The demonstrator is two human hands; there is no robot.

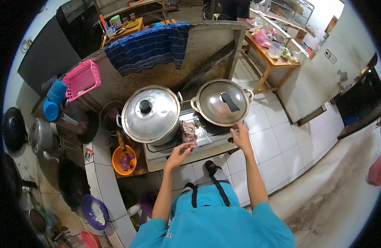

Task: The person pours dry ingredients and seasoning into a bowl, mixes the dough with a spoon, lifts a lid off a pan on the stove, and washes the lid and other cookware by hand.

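A two-burner stove point(198, 151) bears a large lidded pot point(150, 115) on the left and a lidded pan point(222, 102) on the right. My left hand point(180, 155) is beside the lower end of a folded, patterned cloth point(189, 133) lying between the two; its fingers are apart, and whether they touch the cloth is unclear. Just below the pan's rim, near the stove's front right, my right hand point(241, 137) has its fingers spread and holds nothing. Both lids are on.
An orange basket point(115, 159) with purple pieces sits left of the stove. Further left are a purple bowl point(89, 212) and dark pans. Behind, a blue cloth point(149, 46) hangs over a low wall. A person point(236, 9) stands beyond, near a wooden table point(269, 58).
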